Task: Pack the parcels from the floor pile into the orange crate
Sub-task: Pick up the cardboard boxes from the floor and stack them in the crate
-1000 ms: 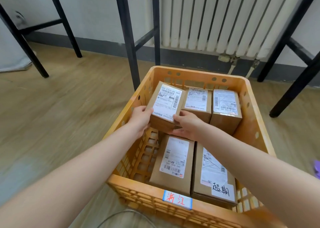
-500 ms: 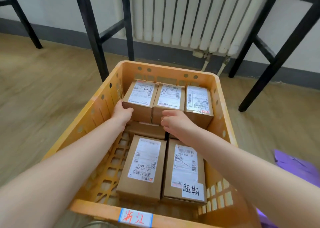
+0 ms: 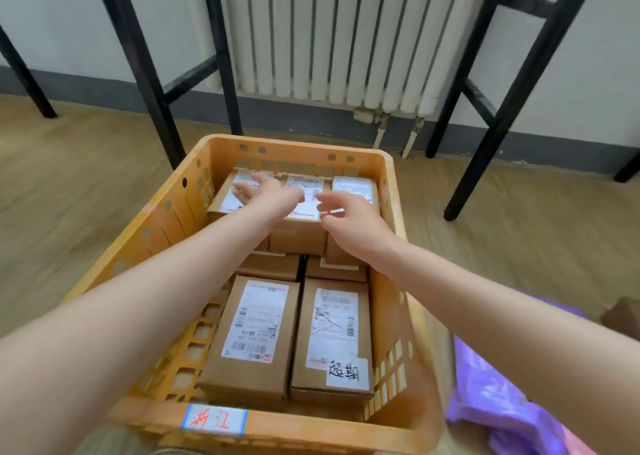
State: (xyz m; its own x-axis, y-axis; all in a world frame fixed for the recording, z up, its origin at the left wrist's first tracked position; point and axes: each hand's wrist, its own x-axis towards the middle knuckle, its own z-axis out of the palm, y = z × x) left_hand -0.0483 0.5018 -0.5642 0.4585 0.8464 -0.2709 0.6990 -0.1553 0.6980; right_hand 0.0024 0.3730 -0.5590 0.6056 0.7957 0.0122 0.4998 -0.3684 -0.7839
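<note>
While left hand [image 3: 266, 191] and right hand [image 3: 349, 222] hover over far parcels [image 3: 298, 238] in the orange crate [image 3: 304, 145], both grips stand apart, empty.

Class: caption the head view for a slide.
Left hand and right hand hover open over cardboard parcels in the orange crate.

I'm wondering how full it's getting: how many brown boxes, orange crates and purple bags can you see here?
Brown boxes in the crate: 7 in view, two of them half hidden lower down
Orange crate: 1
Purple bag: 1
Total: 9
</note>
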